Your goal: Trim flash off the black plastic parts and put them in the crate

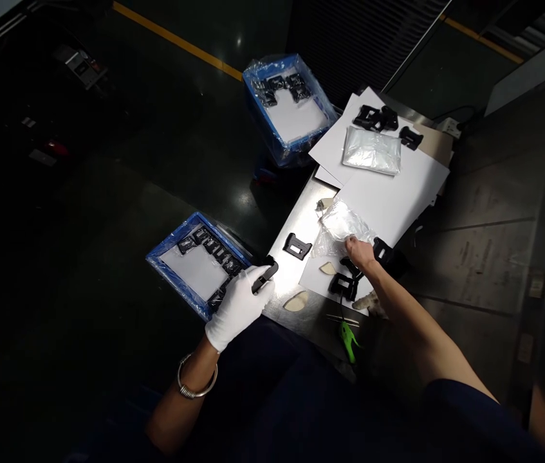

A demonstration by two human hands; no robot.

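My left hand (240, 307), in a white glove, grips a black plastic part (265, 278) above the metal table's left edge. Bare and closed, my right hand (360, 253) pinches at a clear plastic bag (342, 225) that lies partly over white sheets. Between the hands, a second black plastic part (296, 245) with a slot in its middle rests on the bare metal. Close to my right forearm are more black parts (344, 287), partly hidden by the arm.
A blue plastic-lined bin (175, 273) with several black parts stands at left; another blue bin (279, 138) is beyond it. On the white sheets (373, 199) lies a stack of clear bags (372, 150). A green-handled tool (348, 341) sits at the near edge.
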